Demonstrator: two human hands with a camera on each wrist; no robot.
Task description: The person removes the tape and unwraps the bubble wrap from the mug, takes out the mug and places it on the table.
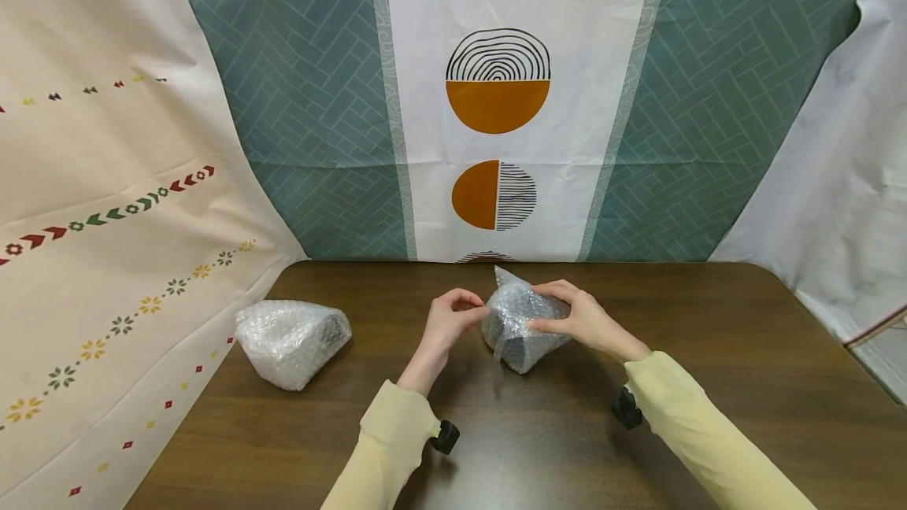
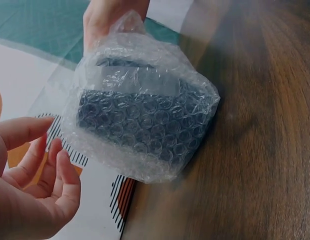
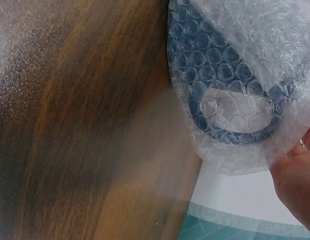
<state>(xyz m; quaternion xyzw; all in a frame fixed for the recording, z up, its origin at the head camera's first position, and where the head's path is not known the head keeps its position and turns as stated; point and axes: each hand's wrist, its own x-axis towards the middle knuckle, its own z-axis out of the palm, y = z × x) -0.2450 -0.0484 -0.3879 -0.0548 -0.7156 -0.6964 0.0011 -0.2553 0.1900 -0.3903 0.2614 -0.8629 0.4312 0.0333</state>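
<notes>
A bubble-wrapped package (image 1: 520,325) sits upright on the table, towards its back edge. Inside the wrap, a dark blue item shows, with a rounded loop (image 3: 237,112) like a mug handle in the right wrist view. A strip of clear tape (image 2: 140,80) crosses the package in the left wrist view. My right hand (image 1: 584,319) grips the package from the right, thumb and fingers spread over it. At the package's left edge is my left hand (image 1: 453,317), fingers loosely bent with a gap to the thumb in the left wrist view (image 2: 40,185).
Another bubble-wrapped bundle (image 1: 290,341) lies at the left of the brown wooden table (image 1: 517,447). A patterned cloth (image 1: 496,109) hangs behind the back edge, and a cream cloth (image 1: 142,258) borders the left side.
</notes>
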